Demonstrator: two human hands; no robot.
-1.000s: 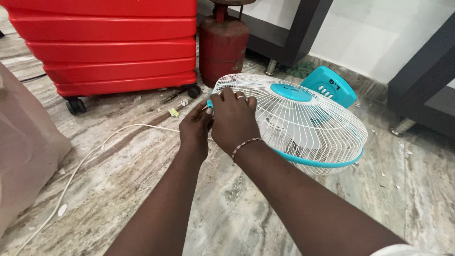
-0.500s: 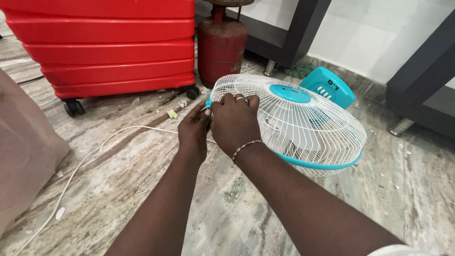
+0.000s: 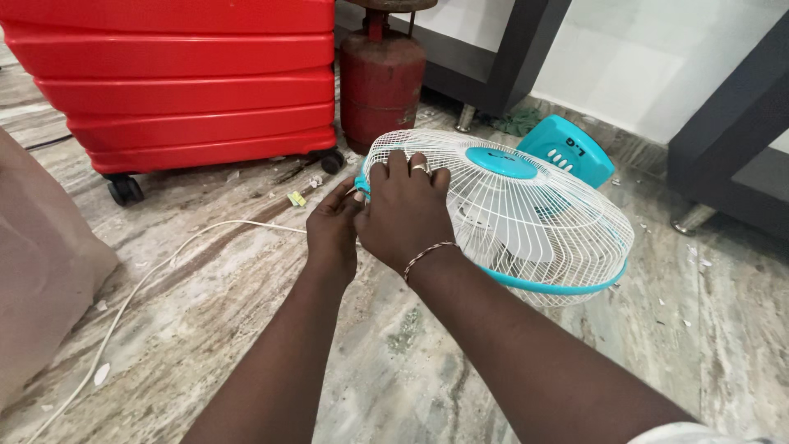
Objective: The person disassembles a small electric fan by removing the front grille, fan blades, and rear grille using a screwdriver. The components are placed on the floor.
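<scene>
A table fan lies face up on the marble floor, its white wire grille (image 3: 526,214) ringed by a teal band, with a teal hub (image 3: 501,162) and a teal base (image 3: 567,150) behind it. My right hand (image 3: 404,212) rests on the grille's near left edge, fingers curled over the wires, a ring and a thin bracelet on it. My left hand (image 3: 333,230) pinches at the teal rim clip right beside it, fingertips touching the rim. What the fingertips hold is hidden.
A red hard-shell suitcase (image 3: 181,82) on wheels stands at the back left, a red gas cylinder (image 3: 382,78) next to it. A white cable (image 3: 148,279) runs across the floor. A beige bag (image 3: 41,263) sits at the left. Dark furniture legs stand behind and right.
Both hands stay at the grille's left rim; my right fingers have spread slightly higher over the wires. The view has shifted a little.
</scene>
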